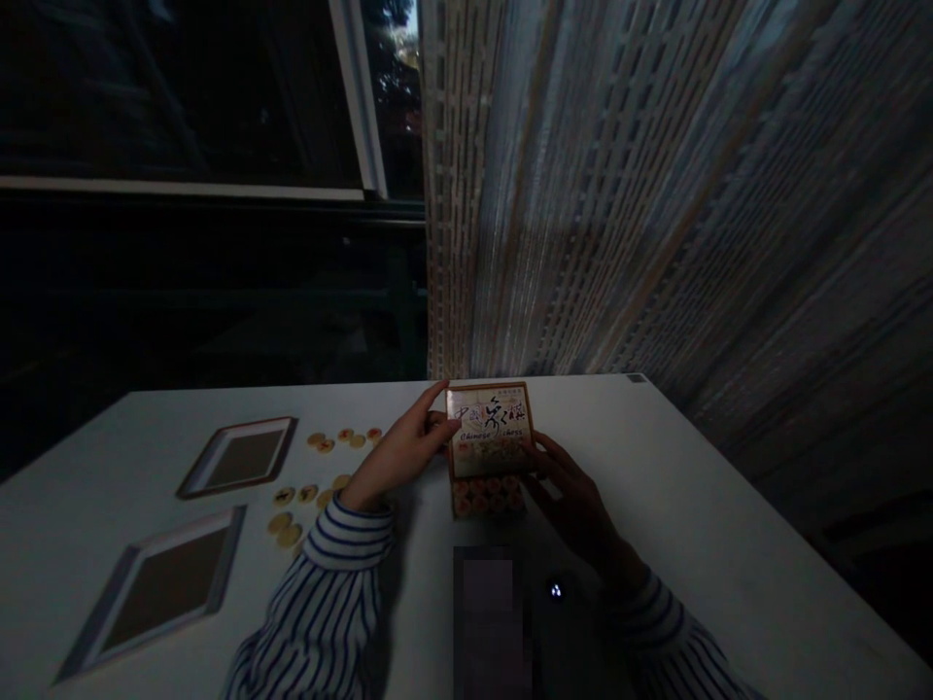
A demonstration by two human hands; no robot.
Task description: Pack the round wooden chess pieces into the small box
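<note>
Both my hands are on a Chinese chess box lid [488, 428], printed with large characters and the words "Chinese chess". My left hand [404, 445] grips its left edge, thumb on the front and the other fingers partly hidden behind. My right hand [575, 501] holds the lower right edge, fingertips on the print. Below the lid's near edge, rows of round chess pieces [488, 498] show, packed side by side. The lid covers whatever lies farther back. Several loose chess pieces [307, 494] lie on the table left of my left hand, some with dark or red markings.
Two shallow rectangular trays or frames with brown middles lie on the left, a farther one [285, 447] and a nearer one [231, 556]. The white table [692, 506] meets a striped curtain [583, 194] and a dark window [182, 97]. A small light spot [556, 590] shows near my right wrist.
</note>
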